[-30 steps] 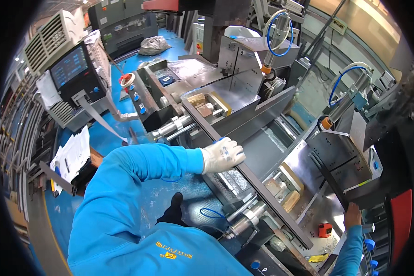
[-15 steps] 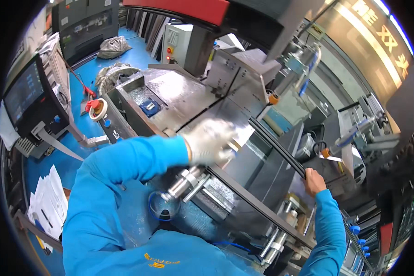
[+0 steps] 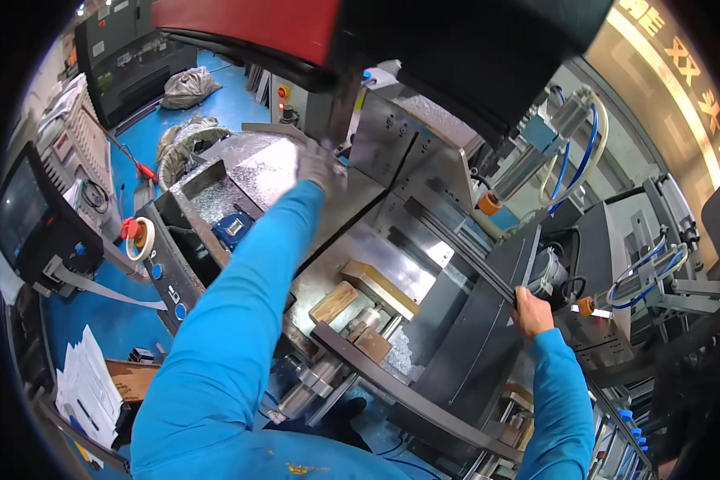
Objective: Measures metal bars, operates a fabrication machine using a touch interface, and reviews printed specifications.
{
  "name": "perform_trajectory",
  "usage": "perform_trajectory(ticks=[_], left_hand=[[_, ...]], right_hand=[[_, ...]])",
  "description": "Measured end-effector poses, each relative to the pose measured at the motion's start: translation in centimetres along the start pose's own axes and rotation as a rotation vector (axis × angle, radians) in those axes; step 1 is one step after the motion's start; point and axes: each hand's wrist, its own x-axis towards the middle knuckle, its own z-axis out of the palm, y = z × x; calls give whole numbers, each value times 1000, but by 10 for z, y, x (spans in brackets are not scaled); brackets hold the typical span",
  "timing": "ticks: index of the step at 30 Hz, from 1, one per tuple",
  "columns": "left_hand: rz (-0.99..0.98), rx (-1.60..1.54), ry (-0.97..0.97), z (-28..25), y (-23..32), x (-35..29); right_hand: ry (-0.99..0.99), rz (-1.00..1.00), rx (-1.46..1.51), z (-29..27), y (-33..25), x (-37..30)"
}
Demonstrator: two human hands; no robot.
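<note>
My right hand (image 3: 534, 312), bare, is closed around the near end of a long dark metal profile (image 3: 466, 250). The profile slants away to the left across the machine bed, and its far end lies near an upright steel plate (image 3: 436, 148). My left hand (image 3: 315, 166), in a pale work glove, reaches far out over a shiny metal table (image 3: 352, 188) strewn with chips. Its fingers are smeared by motion, and whether they touch anything is hidden. Below my left arm are clamp blocks (image 3: 380, 290) beside a metal cylinder (image 3: 320, 372).
A big red and black machine head (image 3: 248, 36) hangs over the far side. Pneumatic cylinders with blue hoses (image 3: 528, 156) stand at the right. To the left are a control panel with a red emergency button (image 3: 138, 238), a screen (image 3: 24, 212) and papers (image 3: 88, 392).
My left hand has swung up and away from the clamp area to the far table. The clamp blocks now show. My right hand stays on the profile, and the whole view has shifted.
</note>
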Motion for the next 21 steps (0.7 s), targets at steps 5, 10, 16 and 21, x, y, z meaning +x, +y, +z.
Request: perform_trajectory(ticks=[5,10,16,21], left_hand=[[12,-133,14,-38,23,-17],[672,-517,285,-91,141,-47],[848,-605,289,-74,227,-35],[913,-538,174,-89,257,-10]], right_hand=[[8,-41,1,24,-18,16],[379,-290,-81,24,-17,19],[436,-199,-78,25,-24,26],[497,-139,11,38,2,20]])
